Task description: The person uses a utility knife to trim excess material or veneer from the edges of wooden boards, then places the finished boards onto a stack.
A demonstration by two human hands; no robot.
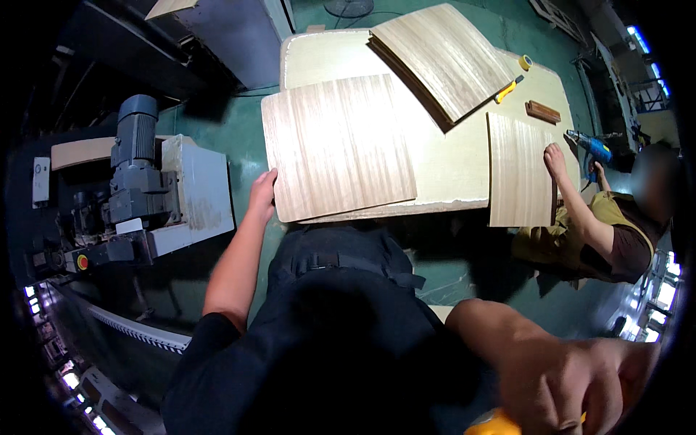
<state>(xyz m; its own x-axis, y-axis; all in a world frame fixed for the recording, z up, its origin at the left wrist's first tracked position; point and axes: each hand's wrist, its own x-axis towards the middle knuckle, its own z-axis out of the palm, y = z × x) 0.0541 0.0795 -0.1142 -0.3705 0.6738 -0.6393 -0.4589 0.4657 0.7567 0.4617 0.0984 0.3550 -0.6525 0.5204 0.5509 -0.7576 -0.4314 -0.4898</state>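
A light wood-grain panel [341,148] with rounded corners lies flat at the left of the table, its near-left part reaching the table's edge. My left hand [264,193] grips this panel's left edge, fingers mostly tucked at its side. Raised close to the camera at the lower right, my right hand [569,384] is closed in a fist. A yellow-orange thing [495,423] shows below that fist, mostly hidden and cut off by the picture's edge; its kind cannot be made out.
Stacked wood-grain panels [446,54] lie farther back on the table [449,170], near a yellow-handled cutter [509,90], a tape roll [525,62] and brown strips [543,112]. At right, a co-worker [609,232] touches another panel [518,174] and holds a blue heat gun [596,148]. A motorised machine [138,167] stands left.
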